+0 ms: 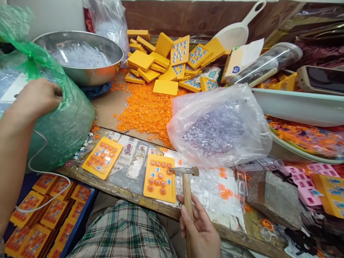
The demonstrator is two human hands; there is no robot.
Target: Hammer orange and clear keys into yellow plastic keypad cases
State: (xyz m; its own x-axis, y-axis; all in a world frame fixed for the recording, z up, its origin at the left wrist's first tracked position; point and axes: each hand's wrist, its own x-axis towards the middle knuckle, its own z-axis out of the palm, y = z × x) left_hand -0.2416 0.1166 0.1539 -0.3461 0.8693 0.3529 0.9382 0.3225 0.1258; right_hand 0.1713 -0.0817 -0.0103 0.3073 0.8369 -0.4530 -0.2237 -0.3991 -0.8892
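Hammer (187, 191), clenched in right hand (200, 231), points away, head at tray's (158, 197) right edge. Left hand (36, 98) clutches bag (70, 122), farther from the tray.

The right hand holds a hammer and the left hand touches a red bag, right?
No: the bag is green, not red, as the head view shows. The right hand does hold the hammer, and the left hand touches the bag.

Workbench (106, 107), heaped orange discs (145, 111), yellow trays (163, 87), clear bag (220, 125), steel bowl (80, 57)
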